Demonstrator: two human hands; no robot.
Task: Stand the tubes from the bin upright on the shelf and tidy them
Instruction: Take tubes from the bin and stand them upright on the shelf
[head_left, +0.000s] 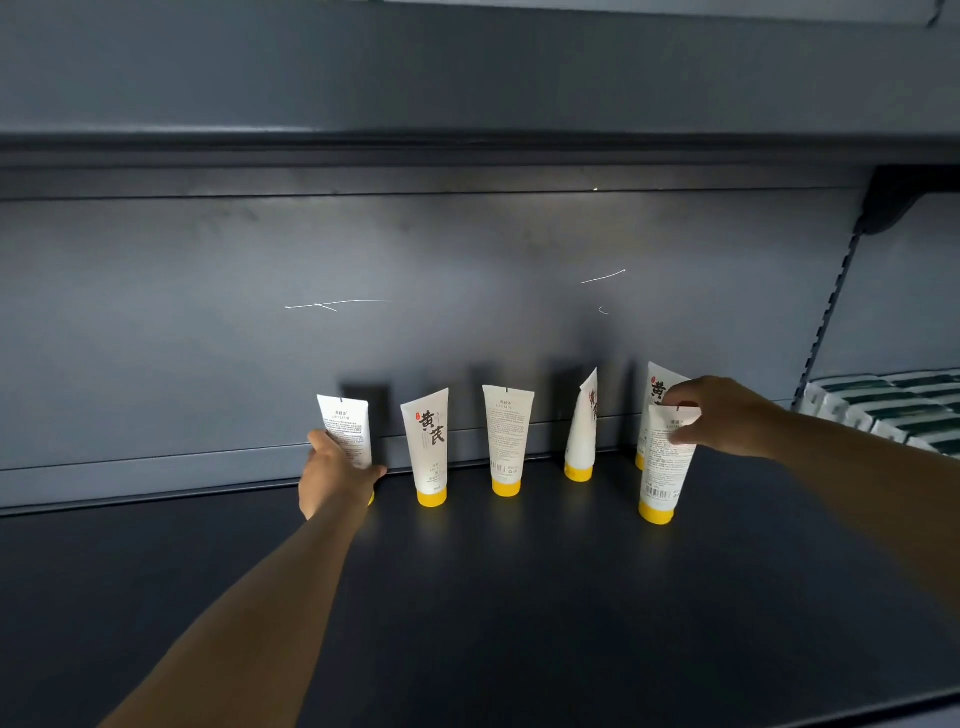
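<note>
Six white tubes with yellow caps stand cap-down on the dark shelf (519, 597), near its grey back panel (208, 312). The left hand (335, 475) grasps the leftmost tube (347, 428) around its lower half, fingers curled behind it and thumb across the front, hiding most of the cap. Just to the right of that hand stands the second tube (430, 449), large black characters facing out, then the third tube (506, 439) showing small print, then the fourth tube (583, 431), turned edge-on and leaning. The right hand (722, 415) pinches the top seam of the front tube (665, 467), which stands nearer the shelf's front than the rest; directly behind it, partly hidden by that hand, is the rear tube (658, 387). Beyond the right hand, past a slotted upright (831, 306), lie stacked white-and-green packs (883, 410). Wide bare shelf lies between the hands and its front edge. Both forearms reach forward, the left from below, the right from the lower right
</note>
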